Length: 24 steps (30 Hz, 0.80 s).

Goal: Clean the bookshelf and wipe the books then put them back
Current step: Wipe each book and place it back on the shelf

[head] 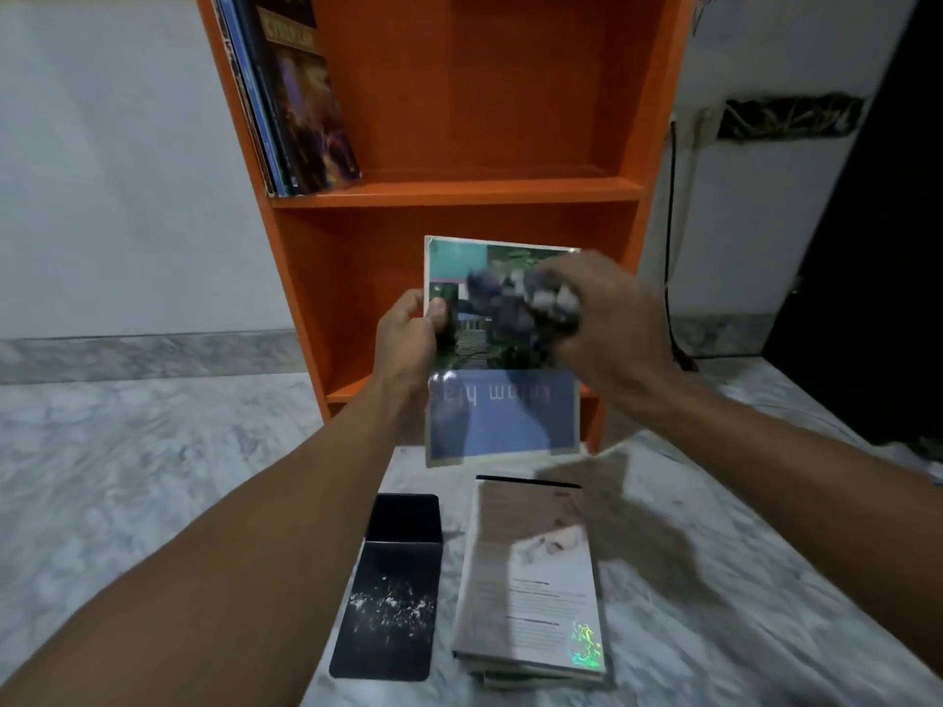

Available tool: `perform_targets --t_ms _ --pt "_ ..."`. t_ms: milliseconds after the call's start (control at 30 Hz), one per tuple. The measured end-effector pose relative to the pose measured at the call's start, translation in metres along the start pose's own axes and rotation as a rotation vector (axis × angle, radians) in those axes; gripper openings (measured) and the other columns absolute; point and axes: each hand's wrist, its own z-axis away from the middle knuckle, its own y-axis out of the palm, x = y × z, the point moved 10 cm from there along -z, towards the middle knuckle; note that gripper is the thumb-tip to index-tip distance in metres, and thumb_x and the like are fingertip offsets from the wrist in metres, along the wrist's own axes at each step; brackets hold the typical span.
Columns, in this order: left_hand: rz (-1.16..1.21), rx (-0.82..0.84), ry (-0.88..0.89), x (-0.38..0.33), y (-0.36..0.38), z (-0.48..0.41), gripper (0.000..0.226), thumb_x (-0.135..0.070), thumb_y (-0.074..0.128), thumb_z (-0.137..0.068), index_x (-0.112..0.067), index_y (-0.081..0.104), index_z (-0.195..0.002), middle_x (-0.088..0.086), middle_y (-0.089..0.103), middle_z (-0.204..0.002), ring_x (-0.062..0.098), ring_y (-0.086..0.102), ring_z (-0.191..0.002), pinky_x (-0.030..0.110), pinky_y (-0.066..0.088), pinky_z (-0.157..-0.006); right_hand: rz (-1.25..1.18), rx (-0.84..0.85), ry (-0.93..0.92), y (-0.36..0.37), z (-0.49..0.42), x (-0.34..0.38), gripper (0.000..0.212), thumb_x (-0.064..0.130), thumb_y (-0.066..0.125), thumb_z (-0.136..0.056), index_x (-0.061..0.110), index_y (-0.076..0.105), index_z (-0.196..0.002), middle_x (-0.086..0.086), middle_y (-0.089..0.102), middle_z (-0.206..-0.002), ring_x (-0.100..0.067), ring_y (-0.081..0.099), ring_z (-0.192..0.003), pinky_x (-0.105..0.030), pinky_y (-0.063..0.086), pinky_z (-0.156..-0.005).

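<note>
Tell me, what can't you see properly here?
Head view only:
1. The cloth: blurred by motion in the right hand.
2. The book that the left hand holds: cover partly hidden by cloth; title blurred.
3. The shelf books: tops cut off by the upper edge.
4. The floor stack: lower books hidden under the top one; print too small.

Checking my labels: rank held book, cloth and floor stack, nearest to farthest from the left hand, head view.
1. Held book: gripped by the left hand at its left edge.
2. Cloth: on the cover, in the right hand.
3. Floor stack: below, lower right.
</note>
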Motion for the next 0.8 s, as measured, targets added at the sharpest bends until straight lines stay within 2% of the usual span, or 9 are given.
perform_targets --t_ms 67,133,233,300,367,500,567,700,800 --pt "0.111 0.064 -0.080 0.002 0.018 0.005 0.016 -0.017 0.047 -0.099 -0.010 0.061 -0.103 0.027 0.066 -0.111 0.045 0.065 -0.103 0.064 0.052 -0.085 0.101 -0.023 0.157 -0.001 -0.034 -0.019 0.055 0.000 0.066 -0.075 0.019 0.058 -0.126 -0.007 0.058 -0.127 -0.027 0.054 -0.111 -0.029 0.041 -0.083" --pt "0.159 0.083 -0.093 -0.005 0.034 0.009 0.016 -0.016 0.045 -0.101 -0.010 0.060 -0.098 0.025 0.066 -0.099 0.040 0.066 -0.090 0.057 0.056 -0.079 0.198 0.070 0.188 0.022 -0.029 -0.022 0.066 -0.003 0.059 -0.073 0.026 0.053 -0.132 -0.007 0.049 -0.140 -0.032 0.044 -0.124 -0.044 0.042 -0.097" --pt "0.197 0.034 -0.093 -0.005 0.033 0.004 0.018 -0.012 0.046 -0.100 -0.013 0.059 -0.087 0.017 0.067 -0.087 0.030 0.064 -0.077 0.043 0.057 -0.069 0.298 0.160 -0.060 0.061 0.034 0.013 0.052 0.011 0.049 -0.078 0.019 0.059 -0.129 -0.017 0.051 -0.139 -0.041 0.051 -0.116 -0.050 0.048 -0.085" --pt "0.157 -0.028 -0.087 0.004 0.014 -0.001 0.018 -0.022 0.050 -0.095 -0.016 0.064 -0.086 0.024 0.067 -0.101 0.035 0.064 -0.090 0.055 0.054 -0.086 0.269 0.273 -0.270 0.082 0.082 0.037 0.043 0.015 0.054 -0.077 0.019 0.065 -0.119 -0.018 0.057 -0.132 -0.040 0.059 -0.106 -0.048 0.055 -0.072" --pt "0.062 -0.070 -0.058 0.013 -0.004 -0.007 0.020 -0.029 0.050 -0.091 -0.018 0.067 -0.088 0.023 0.066 -0.108 0.037 0.062 -0.097 0.060 0.049 -0.094 0.205 0.578 -0.384 0.110 0.119 0.048 0.039 0.015 0.066 -0.077 0.025 0.067 -0.115 -0.010 0.059 -0.130 -0.034 0.059 -0.107 -0.048 0.056 -0.075" --pt "-0.084 -0.138 0.036 0.014 -0.015 -0.008 0.024 -0.017 0.041 -0.103 -0.011 0.063 -0.098 0.018 0.066 -0.103 0.023 0.059 -0.090 0.040 0.052 -0.077 0.050 1.190 -0.196 0.154 0.166 0.032 0.036 0.007 0.059 -0.079 0.024 0.065 -0.111 -0.003 0.056 -0.113 -0.026 0.055 -0.100 -0.043 0.050 -0.082" --pt "-0.090 -0.160 0.053 0.016 -0.014 -0.010 0.024 -0.016 0.039 -0.104 -0.012 0.060 -0.094 0.012 0.063 -0.097 0.021 0.058 -0.088 0.036 0.049 -0.072 0.038 1.301 -0.114 0.166 0.177 0.023 0.032 0.008 0.060 -0.077 0.018 0.065 -0.107 -0.008 0.062 -0.108 -0.027 0.058 -0.097 -0.043 0.053 -0.081" --pt "-0.077 -0.205 0.045 0.027 -0.015 -0.019 0.022 -0.018 0.037 -0.106 -0.012 0.058 -0.100 0.001 0.062 -0.093 0.012 0.059 -0.083 0.025 0.048 -0.062 0.046 1.502 0.059 0.195 0.212 -0.002 0.049 0.010 0.074 -0.075 0.011 0.056 -0.121 -0.012 0.060 -0.123 -0.030 0.057 -0.110 -0.034 0.050 -0.085" --pt "-0.109 -0.242 0.033 0.035 -0.020 -0.022 0.023 -0.018 0.037 -0.106 -0.011 0.059 -0.103 0.001 0.062 -0.094 0.011 0.059 -0.082 0.023 0.049 -0.059 0.043 1.534 0.159 0.212 0.233 -0.021 0.052 0.006 0.070 -0.079 0.010 0.049 -0.127 -0.015 0.057 -0.126 -0.033 0.056 -0.109 -0.033 0.048 -0.080"
